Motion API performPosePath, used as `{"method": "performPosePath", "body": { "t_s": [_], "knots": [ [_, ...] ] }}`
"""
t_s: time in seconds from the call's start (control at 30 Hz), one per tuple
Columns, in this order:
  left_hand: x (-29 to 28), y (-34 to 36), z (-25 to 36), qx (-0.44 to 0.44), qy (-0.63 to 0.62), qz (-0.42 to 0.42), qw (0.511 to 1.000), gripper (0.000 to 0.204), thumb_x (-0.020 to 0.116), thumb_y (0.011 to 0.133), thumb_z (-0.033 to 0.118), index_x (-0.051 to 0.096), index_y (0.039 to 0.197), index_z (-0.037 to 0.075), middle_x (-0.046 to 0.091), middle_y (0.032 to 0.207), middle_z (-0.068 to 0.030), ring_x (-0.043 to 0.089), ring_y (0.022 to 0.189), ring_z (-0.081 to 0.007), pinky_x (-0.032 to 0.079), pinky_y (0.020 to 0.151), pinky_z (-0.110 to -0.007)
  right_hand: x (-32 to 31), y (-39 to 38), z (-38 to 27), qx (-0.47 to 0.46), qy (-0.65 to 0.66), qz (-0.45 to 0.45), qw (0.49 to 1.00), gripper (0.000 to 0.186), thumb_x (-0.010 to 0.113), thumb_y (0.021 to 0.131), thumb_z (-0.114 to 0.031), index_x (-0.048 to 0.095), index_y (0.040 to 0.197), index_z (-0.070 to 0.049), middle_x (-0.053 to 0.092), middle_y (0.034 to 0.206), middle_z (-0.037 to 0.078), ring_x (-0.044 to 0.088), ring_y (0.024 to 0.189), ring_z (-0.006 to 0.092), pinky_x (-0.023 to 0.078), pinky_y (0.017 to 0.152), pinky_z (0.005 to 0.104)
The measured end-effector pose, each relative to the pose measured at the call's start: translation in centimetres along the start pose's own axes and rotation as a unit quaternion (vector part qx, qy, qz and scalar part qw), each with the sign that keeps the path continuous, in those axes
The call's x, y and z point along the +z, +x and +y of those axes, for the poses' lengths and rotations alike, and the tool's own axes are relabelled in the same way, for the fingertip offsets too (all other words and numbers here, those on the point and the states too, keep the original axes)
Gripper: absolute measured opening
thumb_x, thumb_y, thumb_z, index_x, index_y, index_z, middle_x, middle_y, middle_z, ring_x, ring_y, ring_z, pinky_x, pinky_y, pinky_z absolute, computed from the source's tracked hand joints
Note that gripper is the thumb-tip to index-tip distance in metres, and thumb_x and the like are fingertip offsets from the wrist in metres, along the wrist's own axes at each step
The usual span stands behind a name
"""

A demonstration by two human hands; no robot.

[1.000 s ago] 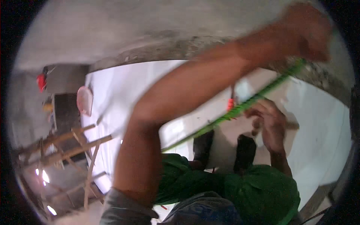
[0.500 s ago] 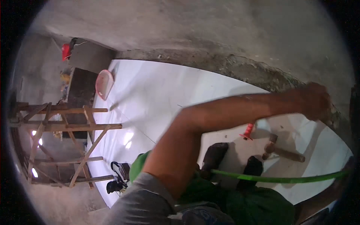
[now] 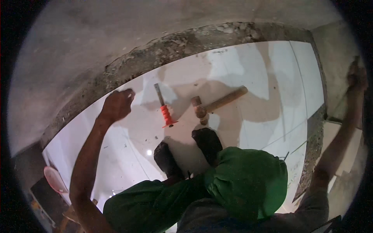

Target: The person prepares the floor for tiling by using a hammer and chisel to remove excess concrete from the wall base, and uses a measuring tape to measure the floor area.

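Note:
My left hand point(image 3: 117, 105) hovers over the white tiled floor point(image 3: 256, 116) by the broken wall edge, fingers curled closed; whatever they may hold is hidden. To its right lies a chisel point(image 3: 166, 115) with a red ribbed grip and hand guard. Beyond it rests a hammer point(image 3: 223, 100) with a wooden handle and a rusty head. Out at the far right, my right hand point(image 3: 357, 77) reaches up beside the grey wall. It is dark and blurred, so its fingers do not show clearly. A thin greenish line point(image 3: 298, 148) shows below that arm.
A rough, chipped strip point(image 3: 178, 48) runs between the floor and the plaster wall point(image 3: 116, 35). My dark-covered feet point(image 3: 208, 144) are close to the hammer head. A pink basin point(image 3: 55, 179) stands at the lower left. Pale boards point(image 3: 332, 143) lean at the right, past a rubble gap.
The view has swung to the right. My left arm, stretched across to the right before, is now at the left. The broad green strip no longer shows clearly, and my right arm reaches out.

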State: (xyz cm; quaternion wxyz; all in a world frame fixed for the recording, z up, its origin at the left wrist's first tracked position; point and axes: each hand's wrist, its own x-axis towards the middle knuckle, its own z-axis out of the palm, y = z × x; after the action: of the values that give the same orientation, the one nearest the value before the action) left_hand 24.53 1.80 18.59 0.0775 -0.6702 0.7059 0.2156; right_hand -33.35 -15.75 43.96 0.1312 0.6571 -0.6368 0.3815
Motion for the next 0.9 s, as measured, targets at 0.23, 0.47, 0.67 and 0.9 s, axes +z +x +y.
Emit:
{"method": "performPosePath", "body": {
  "t_s": [0.23, 0.47, 0.67, 0.9],
  "knots": [
    [7.5, 2.2, 7.1, 0.167, -0.131, 0.023, 0.977, 0.029, 0.066, 0.095, 0.025, 0.068, 0.117, 0.006, 0.068, 0.118, -0.0180, 0.063, 0.113, -0.0363, 0.050, 0.099, -0.048, 7.5, -22.6, 12.0, 0.245, 0.260, -0.238, 0.903, 0.031, 0.056, 0.109, -0.036, 0.062, 0.098, -0.008, 0.052, 0.070, -0.005, 0.044, 0.060, 0.0026, 0.034, 0.049, 0.0224],
    [14.3, 7.4, 21.9, 0.229, -0.117, 0.125, 0.958, 0.050, 0.071, 0.086, 0.037, 0.063, 0.124, 0.004, 0.063, 0.116, -0.0179, 0.057, 0.117, -0.0367, 0.040, 0.101, -0.053, 11.9, -38.6, 12.0, 0.246, 0.124, -0.308, 0.910, 0.025, 0.057, 0.105, -0.025, 0.064, 0.098, -0.001, 0.063, 0.074, 0.016, 0.060, 0.063, 0.0286, 0.050, 0.063, 0.0396],
    [17.1, 7.9, 21.5, 0.206, -0.030, 0.121, 0.971, 0.037, 0.070, 0.085, 0.028, 0.065, 0.115, 0.006, 0.065, 0.105, -0.0150, 0.060, 0.104, -0.0366, 0.037, 0.098, -0.056, 14.9, -38.0, 9.4, 0.201, 0.093, -0.301, 0.928, 0.019, 0.057, 0.104, -0.017, 0.062, 0.093, -0.002, 0.065, 0.079, 0.020, 0.065, 0.069, 0.0412, 0.052, 0.062, 0.0448],
    [16.0, 4.0, 15.8, 0.219, 0.014, 0.122, 0.968, 0.028, 0.076, 0.075, 0.019, 0.070, 0.101, 0.012, 0.067, 0.099, -0.0131, 0.063, 0.100, -0.0350, 0.041, 0.089, -0.054, 17.9, -37.2, 7.0, 0.166, 0.129, -0.321, 0.923, 0.017, 0.058, 0.102, -0.016, 0.062, 0.093, -0.002, 0.065, 0.085, 0.021, 0.065, 0.079, 0.0441, 0.052, 0.069, 0.0501]
  ]
}}
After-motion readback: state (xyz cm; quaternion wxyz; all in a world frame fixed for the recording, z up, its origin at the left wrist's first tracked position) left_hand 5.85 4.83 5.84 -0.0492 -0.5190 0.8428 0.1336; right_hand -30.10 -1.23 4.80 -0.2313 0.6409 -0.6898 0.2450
